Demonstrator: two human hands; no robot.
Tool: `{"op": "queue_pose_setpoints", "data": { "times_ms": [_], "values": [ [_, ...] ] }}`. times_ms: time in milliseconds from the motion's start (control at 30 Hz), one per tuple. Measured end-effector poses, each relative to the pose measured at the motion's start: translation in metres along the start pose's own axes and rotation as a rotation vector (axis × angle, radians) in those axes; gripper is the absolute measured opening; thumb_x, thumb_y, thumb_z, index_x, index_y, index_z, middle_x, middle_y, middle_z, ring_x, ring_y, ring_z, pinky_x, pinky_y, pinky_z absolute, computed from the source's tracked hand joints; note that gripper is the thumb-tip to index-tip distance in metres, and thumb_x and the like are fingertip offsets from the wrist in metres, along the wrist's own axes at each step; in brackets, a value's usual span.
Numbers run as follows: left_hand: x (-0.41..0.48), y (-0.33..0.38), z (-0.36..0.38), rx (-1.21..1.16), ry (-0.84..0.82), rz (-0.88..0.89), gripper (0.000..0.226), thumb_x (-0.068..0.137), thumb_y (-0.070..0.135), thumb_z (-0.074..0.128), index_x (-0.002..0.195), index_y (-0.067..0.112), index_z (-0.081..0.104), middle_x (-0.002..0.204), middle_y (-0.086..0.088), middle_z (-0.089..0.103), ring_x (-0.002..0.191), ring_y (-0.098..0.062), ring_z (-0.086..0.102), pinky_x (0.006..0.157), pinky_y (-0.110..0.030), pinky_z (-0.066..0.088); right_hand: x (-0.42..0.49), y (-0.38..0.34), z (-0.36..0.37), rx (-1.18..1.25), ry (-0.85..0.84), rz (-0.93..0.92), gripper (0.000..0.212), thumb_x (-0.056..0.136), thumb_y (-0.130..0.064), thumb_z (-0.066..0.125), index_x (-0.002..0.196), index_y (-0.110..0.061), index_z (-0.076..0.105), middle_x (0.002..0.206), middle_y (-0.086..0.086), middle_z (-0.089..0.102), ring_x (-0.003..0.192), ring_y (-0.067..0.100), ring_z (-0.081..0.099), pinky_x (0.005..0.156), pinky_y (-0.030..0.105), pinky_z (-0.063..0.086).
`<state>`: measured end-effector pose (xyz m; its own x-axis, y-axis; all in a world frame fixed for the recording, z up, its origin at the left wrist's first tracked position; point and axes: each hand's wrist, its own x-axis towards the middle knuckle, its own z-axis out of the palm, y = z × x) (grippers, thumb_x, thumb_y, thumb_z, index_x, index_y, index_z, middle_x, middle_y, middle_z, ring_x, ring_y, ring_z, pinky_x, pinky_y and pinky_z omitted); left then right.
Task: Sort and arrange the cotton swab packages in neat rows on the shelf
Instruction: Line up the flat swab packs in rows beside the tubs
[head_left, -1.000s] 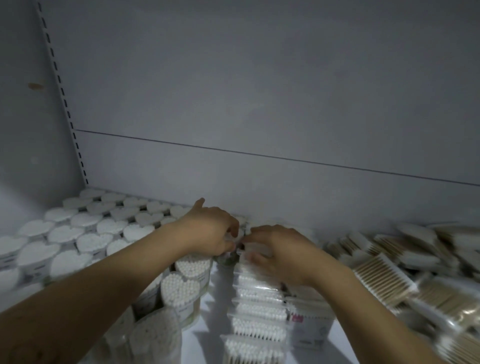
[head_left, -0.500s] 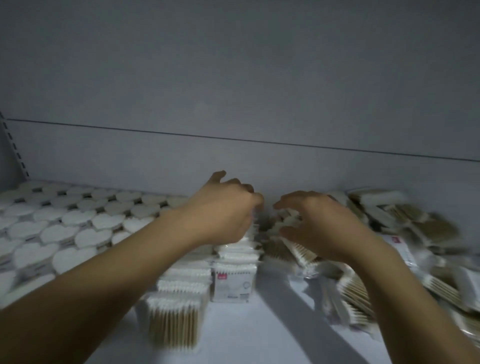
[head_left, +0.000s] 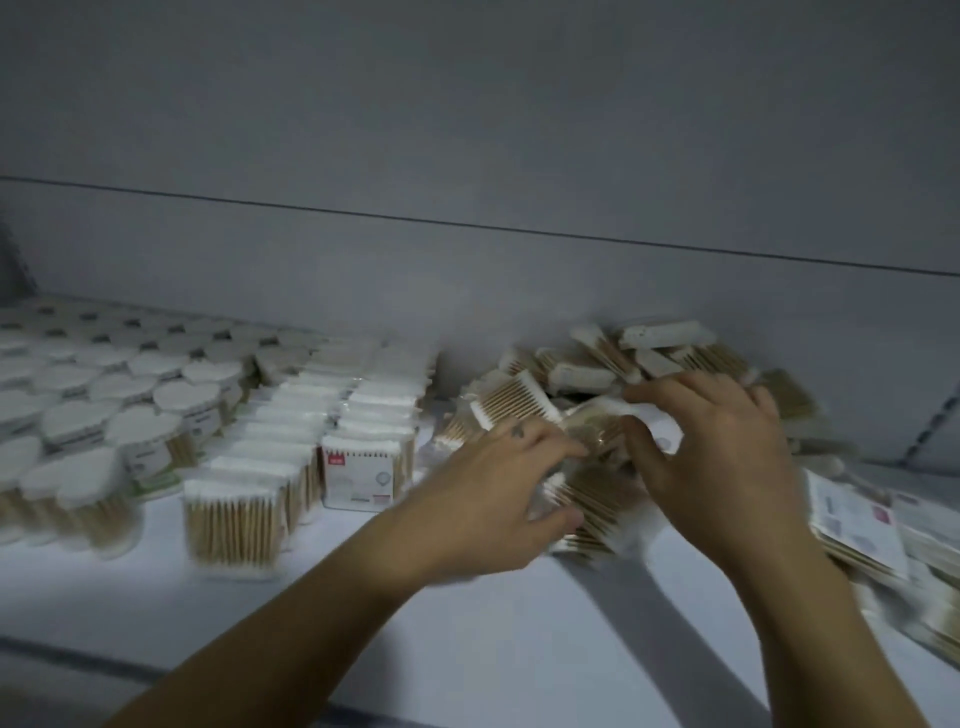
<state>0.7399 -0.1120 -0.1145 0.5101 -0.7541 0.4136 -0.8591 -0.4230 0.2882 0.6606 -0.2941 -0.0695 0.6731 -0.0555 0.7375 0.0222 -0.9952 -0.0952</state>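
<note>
Flat clear packages of wooden-stick cotton swabs stand in two neat rows (head_left: 291, 447) on the white shelf (head_left: 467, 639), left of centre. A loose heap of the same packages (head_left: 644, 358) lies against the back wall on the right. My left hand (head_left: 498, 499) and my right hand (head_left: 727, 457) are both in the front of that heap. Between them they grip a few swab packages (head_left: 597, 488), left fingers curled on top, right thumb and fingers wrapped round the upper edge. The frame is blurred by motion.
Heart-shaped tubs of swabs with white lids (head_left: 119, 395) fill the shelf's left part in rows. More flat packages (head_left: 857, 525) lie slumped at the right edge. The grey back wall (head_left: 467, 156) closes the shelf behind; bare shelf surface lies in front.
Both hands left the back end of the neat rows and moved right into the loose heap, where they took hold of packages. The view swung right.
</note>
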Motion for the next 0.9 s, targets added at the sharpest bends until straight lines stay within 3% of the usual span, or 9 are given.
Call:
{"op": "queue_pose_setpoints", "data": {
  "times_ms": [100, 233, 333, 467, 533, 633, 700, 800, 900],
  "values": [
    [-0.005, 0.005, 0.022, 0.05, 0.057, 0.018, 0.049, 0.084, 0.066, 0.052, 0.126, 0.04, 0.054, 0.137, 0.012, 0.039, 0.127, -0.007, 0.032, 0.104, -0.034, 0.032, -0.028, 0.013, 0.006, 0.114, 0.088, 0.031, 0.023, 0.081, -0.016, 0.063, 0.103, -0.012, 0.068, 0.092, 0.006, 0.066, 0.084, 0.03, 0.063, 0.077, 0.043, 0.044],
    [-0.013, 0.005, 0.04, -0.039, 0.216, -0.037, 0.047, 0.079, 0.052, 0.07, 0.119, 0.027, 0.062, 0.142, 0.001, 0.038, 0.126, -0.018, 0.042, 0.102, -0.041, 0.042, -0.054, 0.015, 0.014, 0.23, 0.077, 0.048, 0.025, 0.079, -0.015, 0.059, 0.102, -0.012, 0.069, 0.095, 0.003, 0.064, 0.087, 0.025, 0.06, 0.075, 0.039, 0.046],
    [-0.02, 0.003, 0.044, -0.023, 0.248, -0.028, 0.045, 0.081, 0.05, 0.065, 0.12, 0.029, 0.056, 0.137, 0.003, 0.042, 0.117, -0.016, 0.049, 0.093, -0.04, 0.049, -0.059, 0.014, 0.016, 0.317, -0.044, 0.011, 0.029, 0.08, -0.025, 0.058, 0.107, -0.016, 0.069, 0.102, -0.001, 0.064, 0.094, 0.02, 0.059, 0.082, 0.033, 0.045],
    [-0.026, -0.003, 0.046, -0.094, 0.215, -0.064, 0.044, 0.086, 0.049, 0.058, 0.126, 0.034, 0.051, 0.132, 0.011, 0.046, 0.12, -0.011, 0.049, 0.096, -0.038, 0.047, -0.065, 0.008, 0.019, 0.261, -0.312, -0.159, 0.052, 0.077, -0.051, 0.064, 0.123, -0.028, 0.062, 0.117, -0.005, 0.06, 0.108, 0.016, 0.052, 0.09, 0.03, 0.04],
    [-0.026, -0.004, 0.046, -0.187, 0.224, -0.118, 0.04, 0.088, 0.05, 0.056, 0.125, 0.035, 0.053, 0.129, 0.017, 0.046, 0.12, -0.003, 0.046, 0.096, -0.031, 0.046, -0.067, 0.011, 0.024, 0.194, -0.38, -0.158, 0.063, 0.073, -0.044, 0.073, 0.132, -0.032, 0.054, 0.126, -0.005, 0.054, 0.116, 0.019, 0.047, 0.095, 0.033, 0.037],
    [-0.026, -0.004, 0.047, -0.215, 0.245, -0.128, 0.039, 0.09, 0.05, 0.053, 0.126, 0.037, 0.052, 0.126, 0.02, 0.046, 0.119, 0.0, 0.046, 0.095, -0.027, 0.046, -0.064, 0.014, 0.025, 0.287, -0.269, -0.13, 0.051, 0.076, -0.015, 0.076, 0.123, -0.025, 0.063, 0.118, -0.004, 0.061, 0.109, 0.019, 0.054, 0.089, 0.035, 0.045],
    [-0.026, -0.003, 0.045, -0.278, 0.258, -0.16, 0.038, 0.09, 0.05, 0.054, 0.126, 0.039, 0.052, 0.125, 0.021, 0.048, 0.116, -0.001, 0.048, 0.092, -0.028, 0.049, -0.058, 0.015, 0.022, 0.418, -0.18, -0.09, 0.042, 0.077, -0.006, 0.076, 0.115, -0.023, 0.068, 0.109, -0.008, 0.065, 0.1, 0.013, 0.057, 0.083, 0.03, 0.048],
    [-0.025, 0.0, 0.038, -0.353, 0.303, -0.218, 0.03, 0.09, 0.049, 0.058, 0.12, 0.043, 0.053, 0.121, 0.021, 0.052, 0.111, 0.0, 0.051, 0.089, -0.024, 0.048, -0.044, 0.013, 0.015, 0.576, -0.09, 0.01, 0.031, 0.083, -0.014, 0.074, 0.112, -0.023, 0.069, 0.101, -0.018, 0.064, 0.087, -0.001, 0.058, 0.074, 0.009, 0.044],
    [-0.025, 0.002, 0.028, -0.392, 0.378, -0.267, 0.026, 0.09, 0.046, 0.06, 0.113, 0.032, 0.061, 0.109, 0.019, 0.06, 0.103, -0.002, 0.057, 0.084, -0.025, 0.05, -0.024, 0.004, 0.01, 0.757, -0.095, 0.147, 0.022, 0.084, -0.022, 0.071, 0.104, -0.031, 0.07, 0.089, -0.024, 0.067, 0.081, -0.007, 0.062, 0.063, 0.006, 0.045]
  ]
}}
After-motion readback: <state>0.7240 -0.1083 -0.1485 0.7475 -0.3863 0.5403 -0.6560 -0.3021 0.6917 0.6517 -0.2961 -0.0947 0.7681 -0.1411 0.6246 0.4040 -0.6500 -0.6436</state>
